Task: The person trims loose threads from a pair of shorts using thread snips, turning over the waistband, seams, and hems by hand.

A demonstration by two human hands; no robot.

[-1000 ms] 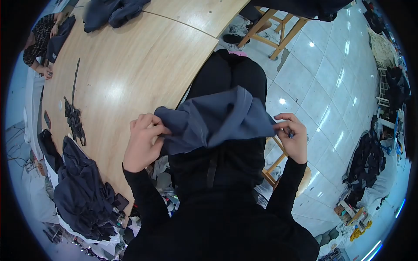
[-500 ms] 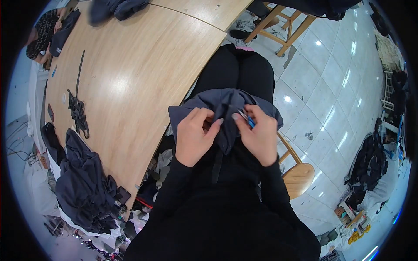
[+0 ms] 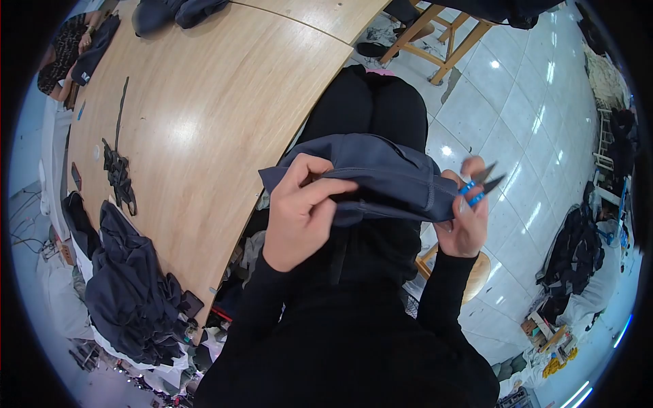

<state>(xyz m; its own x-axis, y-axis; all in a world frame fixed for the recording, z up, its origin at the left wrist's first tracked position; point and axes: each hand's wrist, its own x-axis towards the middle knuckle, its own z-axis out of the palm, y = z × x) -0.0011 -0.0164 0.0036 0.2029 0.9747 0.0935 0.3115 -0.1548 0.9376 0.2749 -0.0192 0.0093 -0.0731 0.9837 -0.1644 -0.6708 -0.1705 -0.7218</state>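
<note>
A dark blue-grey garment (image 3: 391, 178) lies over my lap, its seamed edge stretched between both hands. My left hand (image 3: 303, 214) is closed on the garment's left part, the fingers curled over its edge. Blue thread snips (image 3: 474, 193) stick out of my right hand (image 3: 464, 224), their dark blades apart and pointing up to the right. That same hand also touches the right end of the garment with its lower fingers. Part of the cloth's underside faces up between the hands.
A wooden table (image 3: 204, 129) stands on my left, with a pile of dark garments (image 3: 129, 292), a phone (image 3: 192, 304) and dark straps (image 3: 120, 177). A person's arm (image 3: 81, 51) rests at the far left. Wooden stools (image 3: 442, 51) stand on the tiled floor.
My right hand has moved right, away from the left one, and the snips now point outward. The bunched garment has been spread into a wide stretch.
</note>
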